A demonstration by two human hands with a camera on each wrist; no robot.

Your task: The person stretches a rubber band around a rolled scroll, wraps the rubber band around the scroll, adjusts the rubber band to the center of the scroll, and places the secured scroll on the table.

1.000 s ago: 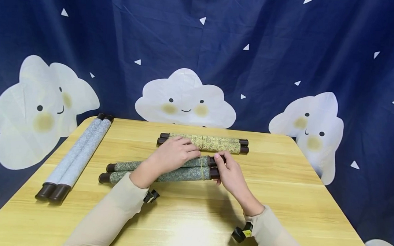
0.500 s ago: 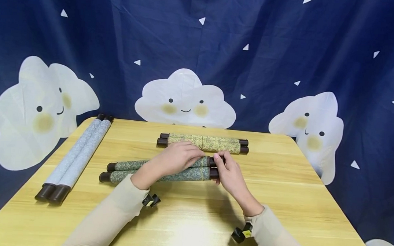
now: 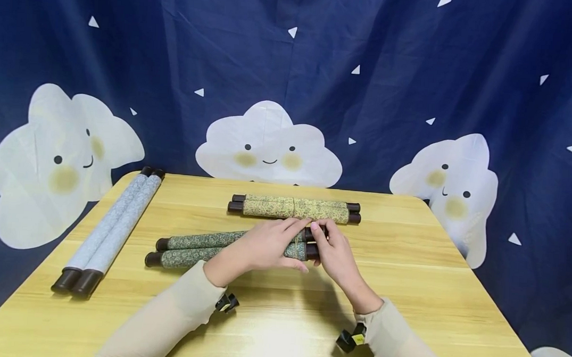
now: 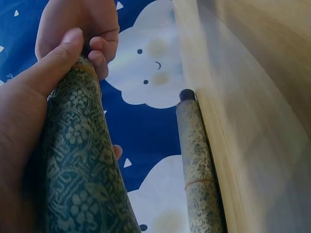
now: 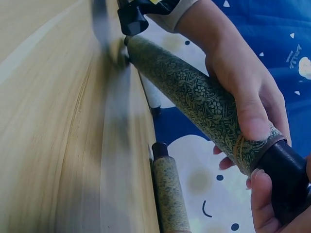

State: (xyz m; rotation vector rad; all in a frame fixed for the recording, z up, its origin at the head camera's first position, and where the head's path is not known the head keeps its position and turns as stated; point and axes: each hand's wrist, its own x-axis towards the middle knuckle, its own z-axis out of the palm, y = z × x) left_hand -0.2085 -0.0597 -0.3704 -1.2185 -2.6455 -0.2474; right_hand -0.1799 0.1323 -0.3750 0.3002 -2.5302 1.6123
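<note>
A green patterned scroll, rolled from both ends into two rollers with dark end caps, is held at a slant above the table. My left hand grips it close to its right end, thumb on the near side and fingers over the far side. My right hand holds the dark caps at that same end. Around the rollers near these caps runs a thin rubber band, partly covered by the left hand in the head view. The left hand's thumb lies beside the band in the right wrist view.
Behind the hands lies a yellow patterned scroll with a band round its middle. A longer pale blue scroll lies slanted along the left side of the wooden table. A dark blue curtain with clouds hangs behind.
My left hand has shifted right and nearer along the green scroll, from fingertips at the band to a grip around the rollers. The right hand has stayed at the caps.
</note>
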